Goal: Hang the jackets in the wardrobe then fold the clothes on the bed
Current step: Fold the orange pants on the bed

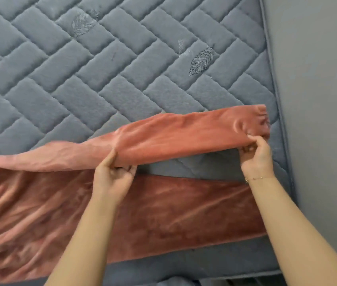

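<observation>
A pair of pink velvet trousers [173,213] lies spread on the grey quilted mattress [105,75], waist toward the left. One leg lies flat near the front edge. The other leg [184,137] is lifted off the bed. My left hand [114,174] pinches that raised leg near its middle. My right hand [256,155] grips it close to the cuff at the right. Between the two legs a strip of bare mattress shows.
A grey wall [318,100] runs along the mattress's right edge. The quilted surface stretches away behind the trousers, with embroidered leaf marks [201,60]. The bed's front edge [184,275] lies just below the flat leg.
</observation>
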### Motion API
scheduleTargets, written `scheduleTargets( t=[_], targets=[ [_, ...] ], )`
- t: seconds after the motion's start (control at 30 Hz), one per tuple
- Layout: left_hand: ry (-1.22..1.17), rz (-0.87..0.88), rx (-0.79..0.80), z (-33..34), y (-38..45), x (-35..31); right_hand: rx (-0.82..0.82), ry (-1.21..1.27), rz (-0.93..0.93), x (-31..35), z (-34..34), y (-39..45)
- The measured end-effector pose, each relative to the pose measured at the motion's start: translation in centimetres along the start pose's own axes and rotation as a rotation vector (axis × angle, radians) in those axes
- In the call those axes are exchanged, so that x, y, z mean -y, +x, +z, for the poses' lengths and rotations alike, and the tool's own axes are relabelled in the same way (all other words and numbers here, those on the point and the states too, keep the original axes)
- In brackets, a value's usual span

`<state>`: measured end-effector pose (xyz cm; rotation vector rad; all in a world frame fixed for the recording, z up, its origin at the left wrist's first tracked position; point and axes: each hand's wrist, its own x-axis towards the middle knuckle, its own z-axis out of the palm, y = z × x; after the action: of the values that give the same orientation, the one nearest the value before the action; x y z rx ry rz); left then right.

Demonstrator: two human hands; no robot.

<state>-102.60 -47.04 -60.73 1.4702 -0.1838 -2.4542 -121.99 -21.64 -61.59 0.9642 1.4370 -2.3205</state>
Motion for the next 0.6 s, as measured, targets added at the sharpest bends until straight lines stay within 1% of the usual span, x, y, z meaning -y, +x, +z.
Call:
scheduleTargets(
  t=[0.07,0.13,0.2,0.23,0.3,0.37,0.47,0.53,0.6],
  targets=[
    [-0.022,-0.019,0.008,-2.8,-2.4,2.5,-0.125,-0.076,-0.101,0.1,-3.3,-1.7],
    [-0.049,-0.068,-0.047,-5.8,-4.4,5.5,-0.276,-0.128,-0.103,-0.7,-7.4,-3.8],
    [-0.070,-0.122,-0.119,-8.6,-5.7,8.1,-0.371,-0.128,0.015,-2.0,-11.8,-5.4],
    [-0.073,-0.143,-0.149,-9.9,-6.1,9.0,-0.383,-0.108,0.102,-2.7,-13.8,-5.9],
    [-0.042,-0.148,-0.192,-11.5,-6.3,10.1,-0.347,-0.049,0.260,-3.5,-16.5,-6.4],
    [0.015,-0.116,-0.214,-12.1,-5.8,10.3,-0.277,0.012,0.321,-3.6,-17.2,-6.4],
    [0.103,-0.070,-0.212,-11.3,-4.6,9.5,-0.168,0.040,0.313,-2.7,-16.2,-5.4],
    [0.138,-0.046,-0.221,-10.5,-4.3,9.0,-0.121,-0.003,0.258,-1.9,-15.9,-4.8],
    [0.145,-0.030,-0.243,-10.0,-5.0,9.0,-0.114,0.013,0.183,-0.8,-16.5,-4.8]
  ],
)
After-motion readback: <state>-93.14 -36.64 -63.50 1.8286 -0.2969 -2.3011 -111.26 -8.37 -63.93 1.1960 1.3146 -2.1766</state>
